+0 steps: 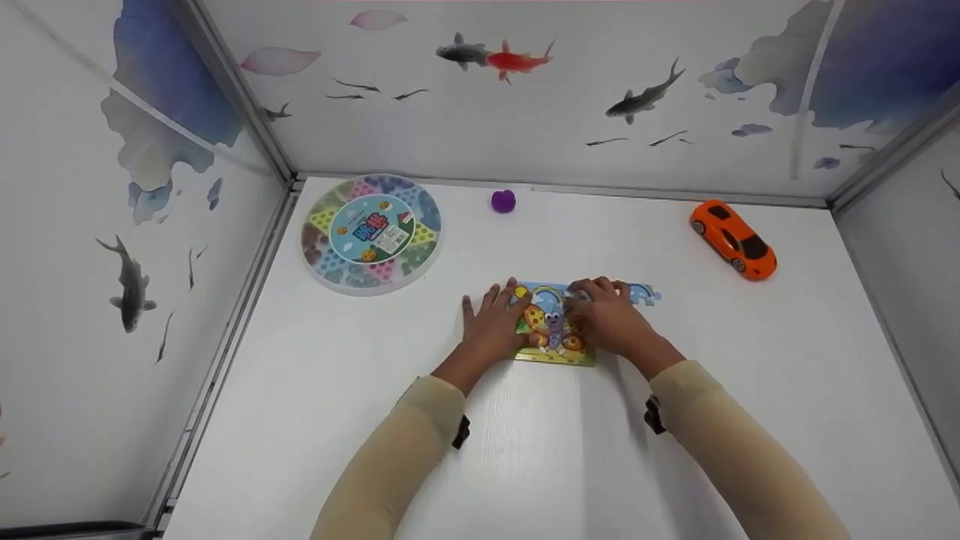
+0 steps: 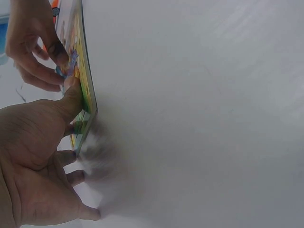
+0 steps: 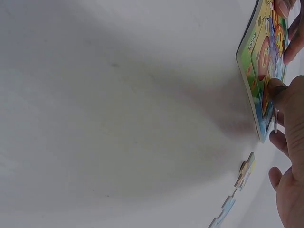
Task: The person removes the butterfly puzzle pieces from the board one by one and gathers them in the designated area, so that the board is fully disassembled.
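Observation:
A jigsaw puzzle board [image 1: 555, 358] with a cartoon butterfly lies flat on the white table. My left hand [image 1: 491, 328] rests at the board's left edge, fingers spread and thumb laid over the picture. At the upper right corner my right hand [image 1: 611, 319] has its fingers curled down, pinching a puzzle piece [image 3: 275, 122] whose thin pale edge shows in the right wrist view. The hand covers most of that piece. Loose puzzle pieces [image 1: 643, 293] with a rainbow and sky lie just right of the board, partly behind the right hand.
A round Chinese checkers box [image 1: 322, 274] sits at the back left. Toward the back middle is a small purple object [image 1: 503, 200]. An orange toy car [image 1: 733, 240] stands at the back right. Printed panels [image 1: 555, 135] wall in the table at the back and sides.

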{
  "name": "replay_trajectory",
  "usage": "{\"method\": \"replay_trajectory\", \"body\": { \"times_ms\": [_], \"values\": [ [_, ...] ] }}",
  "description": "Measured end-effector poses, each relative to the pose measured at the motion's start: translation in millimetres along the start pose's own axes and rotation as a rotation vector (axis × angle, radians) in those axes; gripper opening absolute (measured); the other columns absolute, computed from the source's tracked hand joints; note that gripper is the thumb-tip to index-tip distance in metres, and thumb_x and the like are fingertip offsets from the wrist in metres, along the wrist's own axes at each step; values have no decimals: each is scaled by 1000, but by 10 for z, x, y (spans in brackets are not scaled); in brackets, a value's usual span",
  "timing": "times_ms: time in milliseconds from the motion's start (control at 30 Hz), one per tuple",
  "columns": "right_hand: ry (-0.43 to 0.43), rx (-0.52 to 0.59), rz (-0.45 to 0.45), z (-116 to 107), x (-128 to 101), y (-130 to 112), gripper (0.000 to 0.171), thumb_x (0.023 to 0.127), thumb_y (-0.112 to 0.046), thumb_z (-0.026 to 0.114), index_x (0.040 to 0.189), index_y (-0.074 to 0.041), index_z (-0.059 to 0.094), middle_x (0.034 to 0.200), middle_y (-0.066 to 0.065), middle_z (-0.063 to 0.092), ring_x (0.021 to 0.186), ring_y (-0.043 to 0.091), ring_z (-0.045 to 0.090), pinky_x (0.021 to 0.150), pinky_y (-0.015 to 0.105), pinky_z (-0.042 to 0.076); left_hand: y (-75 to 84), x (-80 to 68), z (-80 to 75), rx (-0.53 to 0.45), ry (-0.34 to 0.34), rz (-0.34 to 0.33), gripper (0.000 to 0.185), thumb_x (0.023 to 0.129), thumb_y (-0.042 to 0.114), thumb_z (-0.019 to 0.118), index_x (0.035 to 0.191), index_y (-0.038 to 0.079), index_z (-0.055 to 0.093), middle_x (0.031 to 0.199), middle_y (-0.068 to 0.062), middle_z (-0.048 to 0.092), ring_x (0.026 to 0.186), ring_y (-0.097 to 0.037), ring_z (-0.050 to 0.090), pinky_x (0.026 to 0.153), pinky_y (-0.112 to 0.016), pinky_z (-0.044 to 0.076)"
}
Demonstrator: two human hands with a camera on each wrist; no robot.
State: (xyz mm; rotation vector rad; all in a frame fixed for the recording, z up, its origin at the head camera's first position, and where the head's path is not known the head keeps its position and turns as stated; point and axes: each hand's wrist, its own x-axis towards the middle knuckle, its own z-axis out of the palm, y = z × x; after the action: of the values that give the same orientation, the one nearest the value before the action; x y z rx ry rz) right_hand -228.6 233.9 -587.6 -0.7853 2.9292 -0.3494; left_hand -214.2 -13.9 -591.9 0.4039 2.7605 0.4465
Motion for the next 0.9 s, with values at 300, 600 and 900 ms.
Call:
{"method": "replay_trajectory", "body": {
  "times_ms": [300, 600, 900],
  "values": [
    [-8, 3, 15, -17, 18, -19, 33, 103, -14, 79, 137, -16, 78, 154, 11, 61, 145, 43, 51, 121, 77, 35, -11, 9, 16, 1, 3, 0, 84, 104, 61, 70, 175, 33, 35, 188, -1, 17, 174, -30, 18, 135, -74, 14],
    [57, -54, -17, 8, -11, 0, 38, 98, -11, 84, 135, -16, 77, 152, 10, 62, 143, 39, 51, 121, 76, 34, -8, -15, -6, -11, -4, 7, 84, 104, 61, 69, 175, 33, 34, 188, -2, 17, 174, -30, 17, 135, -75, 13],
    [79, -49, -11, -41, -60, 93, 36, 99, -11, 85, 133, -17, 78, 153, 8, 61, 143, 39, 52, 121, 76, 34, 11, -28, -39, -2, -13, -2, 83, 105, 61, 68, 175, 33, 35, 188, -1, 16, 174, -29, 16, 135, -75, 13]
  ]
}}
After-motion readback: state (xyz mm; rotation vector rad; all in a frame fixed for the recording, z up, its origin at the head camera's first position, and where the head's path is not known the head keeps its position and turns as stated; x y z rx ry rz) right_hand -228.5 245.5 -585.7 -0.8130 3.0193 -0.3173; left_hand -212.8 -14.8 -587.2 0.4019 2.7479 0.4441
